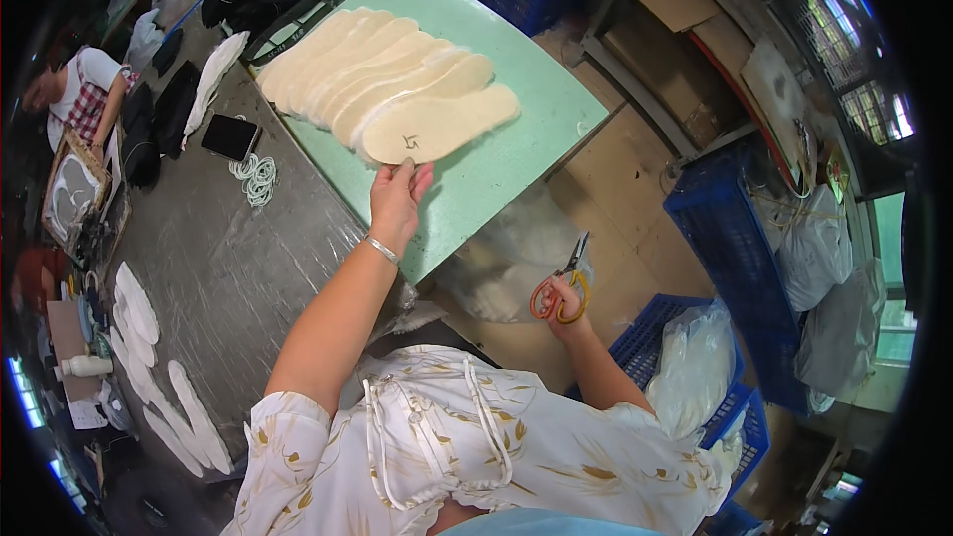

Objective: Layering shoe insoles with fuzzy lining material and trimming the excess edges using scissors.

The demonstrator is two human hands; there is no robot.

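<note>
Cream-coloured fleecy insoles (333,65) lie in an overlapping row on a pale green board. The front insole (447,124) lies on top and bears a dark handwritten mark at its near end. My left hand (397,203) pinches this near end between thumb and fingers; the underside of the grip is hidden. Off the board's near right side, my right hand (564,308) is closed round the orange and yellow handles of a pair of scissors (576,253). The scissor blades point up and away from me, slightly apart, touching nothing.
Left of the green board (457,203) is a dark table (298,228) with a black phone (230,137), a coil of white cord (256,179) and several white insoles (189,417). Blue crates (735,268) stand at right. Another person (89,89) works at far left.
</note>
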